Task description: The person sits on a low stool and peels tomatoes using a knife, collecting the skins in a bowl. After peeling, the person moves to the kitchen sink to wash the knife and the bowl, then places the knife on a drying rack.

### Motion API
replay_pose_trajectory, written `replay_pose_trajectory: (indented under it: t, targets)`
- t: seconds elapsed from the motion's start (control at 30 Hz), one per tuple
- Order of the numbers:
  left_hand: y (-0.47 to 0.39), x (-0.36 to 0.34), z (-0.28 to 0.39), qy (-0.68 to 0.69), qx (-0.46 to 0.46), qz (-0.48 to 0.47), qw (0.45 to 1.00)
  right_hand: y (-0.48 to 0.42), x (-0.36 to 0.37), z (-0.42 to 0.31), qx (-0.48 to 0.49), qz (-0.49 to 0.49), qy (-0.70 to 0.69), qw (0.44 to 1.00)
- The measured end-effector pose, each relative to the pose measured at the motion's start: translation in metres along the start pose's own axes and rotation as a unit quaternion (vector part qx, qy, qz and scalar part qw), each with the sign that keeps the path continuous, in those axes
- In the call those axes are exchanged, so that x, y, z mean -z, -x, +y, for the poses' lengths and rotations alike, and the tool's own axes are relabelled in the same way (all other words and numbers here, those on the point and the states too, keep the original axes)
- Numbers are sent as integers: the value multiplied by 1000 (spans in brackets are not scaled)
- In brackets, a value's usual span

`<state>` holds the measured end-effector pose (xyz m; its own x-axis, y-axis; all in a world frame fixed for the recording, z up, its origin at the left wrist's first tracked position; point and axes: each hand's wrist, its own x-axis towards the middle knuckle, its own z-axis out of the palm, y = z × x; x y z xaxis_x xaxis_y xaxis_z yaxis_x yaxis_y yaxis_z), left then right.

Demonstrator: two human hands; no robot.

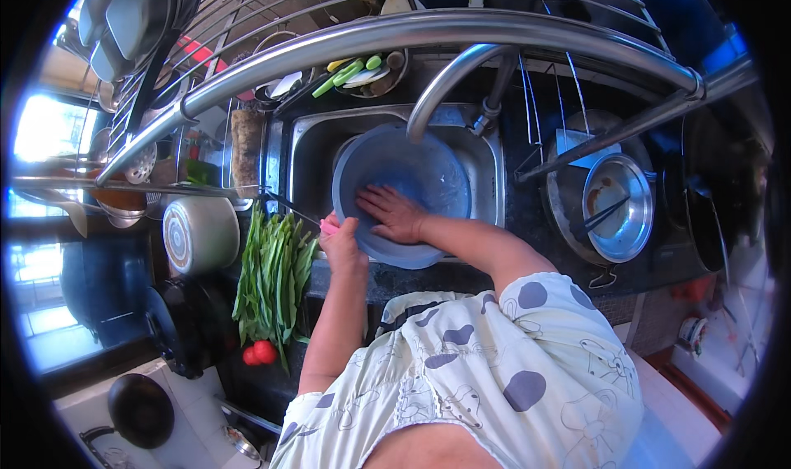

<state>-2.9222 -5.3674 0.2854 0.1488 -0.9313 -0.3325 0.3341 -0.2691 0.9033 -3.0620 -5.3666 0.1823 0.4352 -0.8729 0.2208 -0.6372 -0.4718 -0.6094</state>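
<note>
A blue-grey plastic basin point(454, 222) sits in the steel sink point(488, 179) under the curved tap point(426, 101). My right hand point(395, 216) reaches into the basin, palm down with fingers spread, over its inner wall on the near side. At the basin's left rim, my left hand point(343, 243) is closed around the pink handle of a knife point(327, 227). The thin dark blade points up and left, away from the basin. Left of that hand lies a bunch of long green leafy vegetables point(272, 277) on the dark counter.
Two red tomatoes point(259, 353) rest below the greens. A pot point(201, 234) stands left of them. A steel dish rack's thick rail point(371, 30) arches over the sink. On the right, a steel bowl point(620, 206) holding dark tongs or chopsticks sits on a larger pan.
</note>
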Motion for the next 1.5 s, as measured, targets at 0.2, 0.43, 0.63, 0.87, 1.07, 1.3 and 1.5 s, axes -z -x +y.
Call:
replay_pose_trajectory:
  t: [0.2,0.43,0.63,0.87,1.07,1.3,1.5]
  targets:
    - [2,8,-9,-15,-20,51,998,-5,10,47,-80,1,85,993]
    - [-7,5,14,-25,-59,29,998,-34,26,84,-259,83,-56,961]
    - [-27,3,-12,-19,-69,50,996,-26,-19,-9,-552,24,-661,508]
    - [-8,8,-17,-56,-69,-24,996,-78,60,22,-188,282,-866,367]
    - [-3,7,3,-92,-141,-26,985,1,53,108,-422,419,-492,636]
    - [-3,6,12,-121,-178,-25,976,43,-9,77,-500,343,-375,701]
    - [-3,2,17,-124,-214,-24,969,49,-46,76,-517,379,-429,637]
